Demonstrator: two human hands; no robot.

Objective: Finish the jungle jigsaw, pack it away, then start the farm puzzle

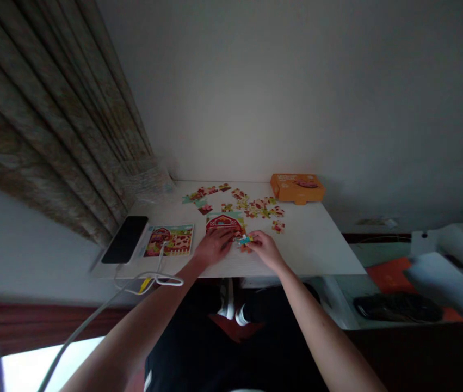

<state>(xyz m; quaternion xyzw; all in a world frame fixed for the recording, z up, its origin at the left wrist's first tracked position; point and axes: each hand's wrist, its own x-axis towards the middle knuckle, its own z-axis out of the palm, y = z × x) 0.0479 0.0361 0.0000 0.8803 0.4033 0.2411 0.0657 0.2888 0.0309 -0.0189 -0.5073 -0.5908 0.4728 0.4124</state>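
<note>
A partly assembled puzzle with a red barn lies near the middle of the white table. My left hand rests flat on its lower part, fingers stretched to the right and covering some of it. My right hand pinches a small blue and green puzzle piece at the lower right of the barn picture. An orange-brown bit shows just below that piece. Loose pieces are spread behind the barn puzzle, with more pieces at the back left.
On the left lie a black phone, a printed picture card and a white cable. An orange box stands at the table's back right. Clear plastic wrap sits at the back left corner.
</note>
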